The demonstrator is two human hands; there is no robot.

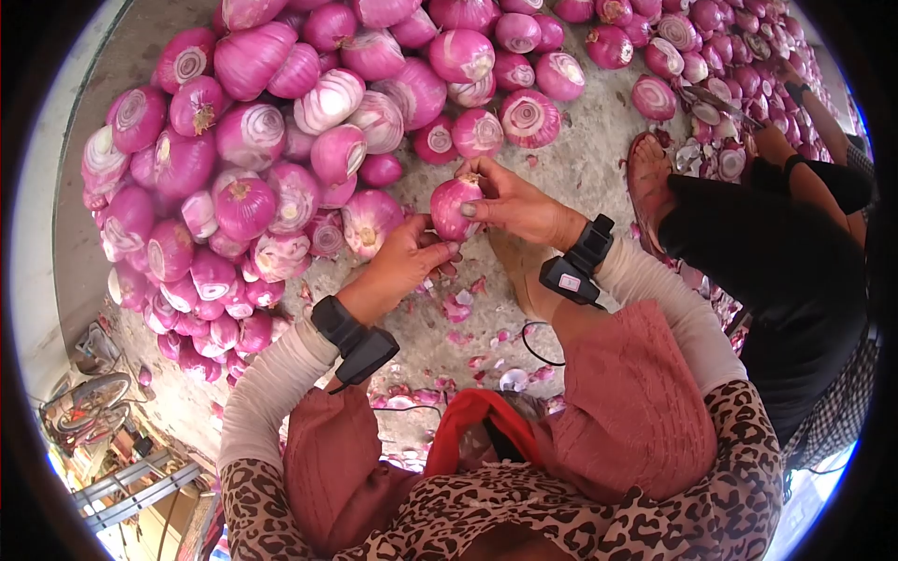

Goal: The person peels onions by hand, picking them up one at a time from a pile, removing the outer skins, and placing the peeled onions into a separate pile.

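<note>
Between my two hands is a red onion [453, 209], its dry root or stem end turned up toward the right. My left hand [400, 262] holds its lower left side, fingers curled against it. The thumb and fingers of my right hand [513, 204] grip its upper right side. A large pile of pink-purple onions [245, 208] lies just beyond and to the left, several of them with cut ends showing pale rings. Whether a blade is in either hand cannot be made out.
Onion skins [458, 307] litter the concrete floor [582, 140] below my hands. At the right sits another person [762, 252], with a knife [725, 105] near their hands and more onions around. A bicycle [89, 409] and a metal ladder [140, 488] are at the lower left.
</note>
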